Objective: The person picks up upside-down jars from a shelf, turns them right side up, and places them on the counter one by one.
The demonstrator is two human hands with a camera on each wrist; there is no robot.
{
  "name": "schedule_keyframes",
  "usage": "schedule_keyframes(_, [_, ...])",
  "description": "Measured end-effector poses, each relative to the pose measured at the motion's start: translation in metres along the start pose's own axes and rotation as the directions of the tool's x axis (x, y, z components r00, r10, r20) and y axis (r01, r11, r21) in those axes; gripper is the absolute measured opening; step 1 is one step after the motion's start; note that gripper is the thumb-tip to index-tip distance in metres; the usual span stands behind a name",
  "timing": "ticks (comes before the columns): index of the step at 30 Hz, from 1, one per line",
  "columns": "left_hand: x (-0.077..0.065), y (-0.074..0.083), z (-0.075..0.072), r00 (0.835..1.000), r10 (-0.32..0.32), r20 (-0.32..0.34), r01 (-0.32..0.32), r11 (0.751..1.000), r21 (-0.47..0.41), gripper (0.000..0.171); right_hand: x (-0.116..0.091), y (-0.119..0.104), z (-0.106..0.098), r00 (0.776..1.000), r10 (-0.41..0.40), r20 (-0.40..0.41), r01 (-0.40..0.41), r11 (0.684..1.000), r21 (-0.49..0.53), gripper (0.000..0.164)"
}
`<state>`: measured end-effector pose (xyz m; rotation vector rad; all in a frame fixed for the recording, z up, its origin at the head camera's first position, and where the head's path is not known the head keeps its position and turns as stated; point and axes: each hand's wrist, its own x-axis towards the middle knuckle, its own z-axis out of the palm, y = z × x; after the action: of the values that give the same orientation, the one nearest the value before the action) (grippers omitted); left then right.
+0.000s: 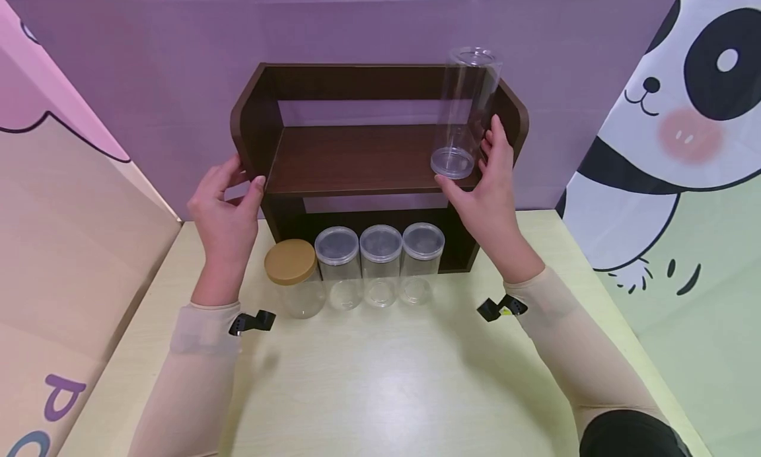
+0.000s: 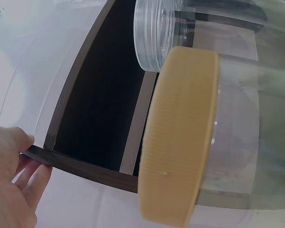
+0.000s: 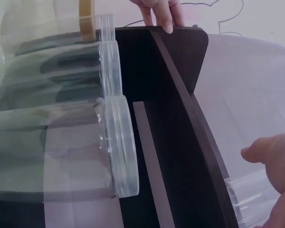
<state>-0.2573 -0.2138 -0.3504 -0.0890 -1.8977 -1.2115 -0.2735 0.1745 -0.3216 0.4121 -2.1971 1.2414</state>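
Observation:
My left hand (image 1: pixel 227 203) grips the left side panel of a dark brown two-tier shelf (image 1: pixel 357 154), thumb at its front edge and fingers behind. In the left wrist view, the left fingers (image 2: pixel 34 183) wrap around the panel's edge. A tall clear cylindrical jar (image 1: pixel 466 107) stands upright at the right end of the upper tier. My right hand (image 1: pixel 490 186) is spread around the jar's base, thumb in front and fingers along its right side. In the right wrist view, the thumb (image 3: pixel 256 151) stretches out beside the jar (image 3: pixel 251 199), and the other fingers are mostly hidden.
On the pale table (image 1: pixel 380 384), a clear jar with a tan lid (image 1: pixel 291 262) and three clear-lidded jars (image 1: pixel 381 244) stand in a row before the lower tier. A purple backdrop (image 1: pixel 368 28) hangs behind the shelf, with printed panels on both sides.

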Motion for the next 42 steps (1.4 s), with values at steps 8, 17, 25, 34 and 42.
schedule_keyframes(8, [-0.001, 0.002, -0.001, 1.0, 0.008, 0.009, -0.008, 1.0, 0.014, 0.037, 0.015, 0.003, 0.008, 0.998, 0.063, 0.009, -0.063, 0.998, -0.032, 0.126])
schedule_keyframes(17, [0.0, 0.0, -0.001, 1.0, 0.011, -0.005, -0.011, 1.0, 0.013, 0.036, 0.03, 0.002, 0.01, 0.99, 0.14, 0.031, -0.139, 0.99, -0.023, 0.135])
schedule_keyframes(25, [-0.001, 0.0, 0.0, 1.0, 0.015, -0.004, -0.015, 1.0, 0.013, 0.037, 0.032, 0.006, 0.009, 0.989, 0.144, 0.036, -0.144, 0.99, -0.015, 0.129])
schedule_keyframes(34, [-0.002, -0.001, 0.0, 1.0, 0.023, -0.009, -0.023, 1.0, 0.01, 0.037, 0.012, 0.004, 0.002, 0.993, 0.065, 0.099, -0.073, 0.994, 0.087, 0.121])
schedule_keyframes(42, [-0.003, -0.003, 0.001, 1.0, 0.019, -0.005, -0.019, 1.0, 0.015, 0.039, -0.014, -0.004, -0.009, 0.981, 0.002, 0.195, -0.044, 0.976, 0.213, 0.121])
